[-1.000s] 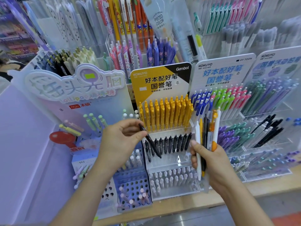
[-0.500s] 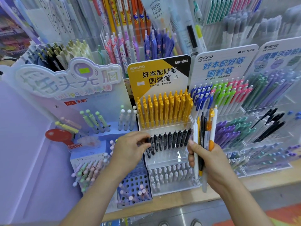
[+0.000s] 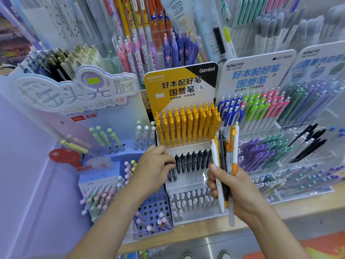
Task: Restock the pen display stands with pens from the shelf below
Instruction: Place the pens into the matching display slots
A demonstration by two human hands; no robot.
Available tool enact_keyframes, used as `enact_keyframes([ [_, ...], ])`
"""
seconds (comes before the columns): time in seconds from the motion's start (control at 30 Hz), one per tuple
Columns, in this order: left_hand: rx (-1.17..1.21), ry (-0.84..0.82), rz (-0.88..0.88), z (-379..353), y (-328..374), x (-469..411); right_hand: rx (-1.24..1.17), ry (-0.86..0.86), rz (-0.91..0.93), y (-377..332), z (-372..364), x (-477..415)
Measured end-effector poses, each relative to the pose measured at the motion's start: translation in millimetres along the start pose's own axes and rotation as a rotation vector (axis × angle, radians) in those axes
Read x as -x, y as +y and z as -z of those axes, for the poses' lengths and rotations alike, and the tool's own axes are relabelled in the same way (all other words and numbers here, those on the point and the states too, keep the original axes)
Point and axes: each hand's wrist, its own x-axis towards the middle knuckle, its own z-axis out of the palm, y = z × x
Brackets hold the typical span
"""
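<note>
- Black pen [image 3: 174, 173]: left end of the middle tier of the yellow stand. Left hand [image 3: 155, 170] grip is narrow, fingers curled and pinching its top.
- Black row [image 3: 194, 161]: the other black pens, upright in the same tier, clips up.
- Right hand [image 3: 237, 189]: grip closed round a pen bundle [image 3: 223, 165] of white, black and orange-yellow barrels. It is held upright, just right of the black row.
- Header card [image 3: 181, 85] of the yellow stand reads "KOKUYO" and "Gambol". The far tier is packed with yellow pens [image 3: 186, 126]; the near tier holds white pens [image 3: 192, 202].
- Right stand, white card [image 3: 255, 71]: "KOKUYO", "GY TOON". Blue, green and pink coloured pens [image 3: 252, 111] stand below it.
- Left stand: red "hesu" label [image 3: 85, 117], with ball-topped pastel pens [image 3: 104, 137] around it.
- Far: a pack [image 3: 177, 8] printed "PIECED COLOR".
- The stands sit on a wooden shelf [image 3: 302, 206].
</note>
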Motion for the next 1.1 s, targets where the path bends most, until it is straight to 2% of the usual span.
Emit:
enact_keyframes([
  [0.23, -0.004, -0.068, 0.065, 2.9, 2.3, -0.4, 0.023, -0.102, -0.008, 6.5, -1.5, -0.1],
  [0.3, 0.019, -0.043, 0.087, 5.4, 8.7, 1.3, 0.025, -0.105, -0.012, 7.1, -2.4, 0.2],
  [0.37, 0.146, 0.055, 0.145, 11.6, 22.4, 4.3, 0.006, -0.109, -0.026, 6.6, -4.1, 0.9],
  [0.43, 0.394, 0.103, 0.249, 19.7, 41.9, 6.4, 0.006, -0.106, -0.029, 5.6, -6.1, 1.6],
  [0.57, 0.842, -0.007, 0.405, 28.3, 72.0, 4.7, 0.097, -0.116, -0.012, 4.4, -8.1, 3.7],
  [0.67, 1.021, -0.03, 0.526, 27.8, 75.6, 3.7, 0.151, -0.143, 0.005, 3.3, -8.9, 5.4],
  [0.8, 1.077, -0.072, 0.531, 26.2, 73.7, 6.6, 0.194, -0.168, 0.006, 5.0, -8.1, 8.1],
  [0.9, 1.089, -0.012, 0.529, 28.8, 73.5, 9.8, 0.137, -0.136, -0.025, 7.6, -7.8, 9.1],
  [1.0, 1.157, 0.124, 0.52, 36.4, 71.8, 12.4, 0.04, -0.1, -0.023, 8.7, -3.2, 10.0],
  [1.1, 1.167, 0.222, 0.477, 47.1, 69.8, 16.0, 0.077, -0.084, 0.003, 9.1, 5.7, 10.9],
])
